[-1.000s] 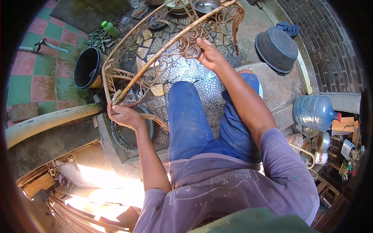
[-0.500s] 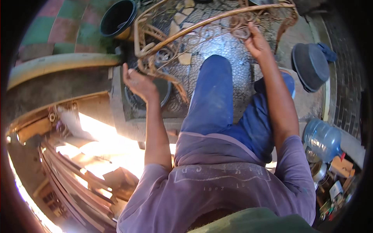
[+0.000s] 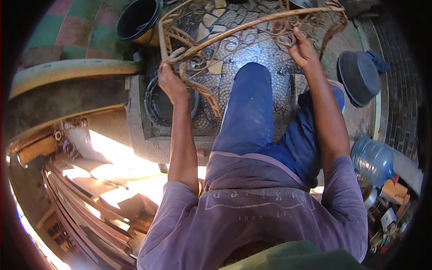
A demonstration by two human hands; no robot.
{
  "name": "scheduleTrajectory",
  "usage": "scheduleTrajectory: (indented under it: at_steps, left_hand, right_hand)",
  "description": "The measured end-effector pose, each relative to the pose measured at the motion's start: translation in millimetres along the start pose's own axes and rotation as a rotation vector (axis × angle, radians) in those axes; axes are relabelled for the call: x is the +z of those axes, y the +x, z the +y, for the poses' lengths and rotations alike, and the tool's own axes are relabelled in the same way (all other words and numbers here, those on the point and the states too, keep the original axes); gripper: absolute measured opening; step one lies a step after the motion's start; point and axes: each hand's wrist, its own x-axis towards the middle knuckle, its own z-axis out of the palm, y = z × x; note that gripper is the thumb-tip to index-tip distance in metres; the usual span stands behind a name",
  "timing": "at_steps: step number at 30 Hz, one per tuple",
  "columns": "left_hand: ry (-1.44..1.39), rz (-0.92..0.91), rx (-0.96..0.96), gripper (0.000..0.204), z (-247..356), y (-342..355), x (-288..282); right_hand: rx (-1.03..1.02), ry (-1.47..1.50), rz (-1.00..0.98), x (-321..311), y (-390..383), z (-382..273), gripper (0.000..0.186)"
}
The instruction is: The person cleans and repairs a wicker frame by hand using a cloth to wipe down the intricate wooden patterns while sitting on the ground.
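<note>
Wrought-iron scrollwork frame [image 3: 234, 33], rust-brown with curled bars, is held up in front of the person over a mosaic stone floor [image 3: 265, 58], spanning the upper middle of the view. Left hand [image 3: 172, 84] is wrapped tightly around a twisted bar at the frame's lower left corner, fingers closed on the metal. Right hand [image 3: 302, 48] is curled around a scroll near the frame's right end, fingers closed on it just under the long top bar. Person's blue trouser leg [image 3: 249, 108] extends beneath the frame. Black bucket [image 3: 137, 19] stands at the frame's upper left, touching or just beside it; which cannot be told. Dark round basin [image 3: 158, 104] sits in a concrete block [image 3: 135, 121] below the left hand. Grey upturned bowl [image 3: 359, 77] lies right of the right forearm, with a blue cloth [image 3: 377, 60] at its far edge. Clear blue water bottle [image 3: 373, 157] lies on its side at the right. Small boxes [image 3: 393, 191], tan and pale with coloured labels too small to make out, crowd the lower right corner. Wooden planks [image 3: 85, 202] lie stacked at the lower left.
</note>
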Motion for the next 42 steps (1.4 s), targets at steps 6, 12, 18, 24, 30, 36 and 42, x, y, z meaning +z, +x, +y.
scheduleTrajectory:
  at_steps: [6, 12, 18, 24, 30, 36, 42]
  left_hand:
    - [0.153, -0.084, 0.206, 0.043, 7.3, 14.7, 1.8]
    - [0.345, -0.107, 0.438, 0.039, 55.7, 27.5, 41.5]
    - [-0.103, -0.132, 0.192, 0.038, 123.7, 19.4, 97.2]
    - [-0.042, -0.185, 0.218, 0.037, 163.8, 24.0, 132.5]
    - [0.152, -0.224, 0.407, 0.044, 201.6, 21.0, 165.2]
    - [0.094, -0.319, 0.386, 0.045, 231.1, 13.4, 193.6]
    - [0.138, -0.407, 0.397, 0.048, 249.2, 16.4, 215.0]
  right_hand:
    - [-0.075, 0.009, 0.022, 6.4, 8.6, -3.7, 0.031]
    - [-0.201, 0.076, 0.046, 1.8, 6.4, -32.1, 0.034]
    - [-0.285, 0.202, 0.053, 3.7, 5.1, -53.3, 0.030]
    - [-0.246, 0.147, 0.025, 9.1, -10.2, -67.7, 0.039]
    - [-0.271, -0.022, -0.066, 43.6, -50.2, -68.6, 0.058]
    - [-0.341, -0.264, -0.027, 67.3, -62.0, -70.4, 0.058]
    - [-0.398, -0.226, 0.012, 101.2, -62.1, -81.7, 0.057]
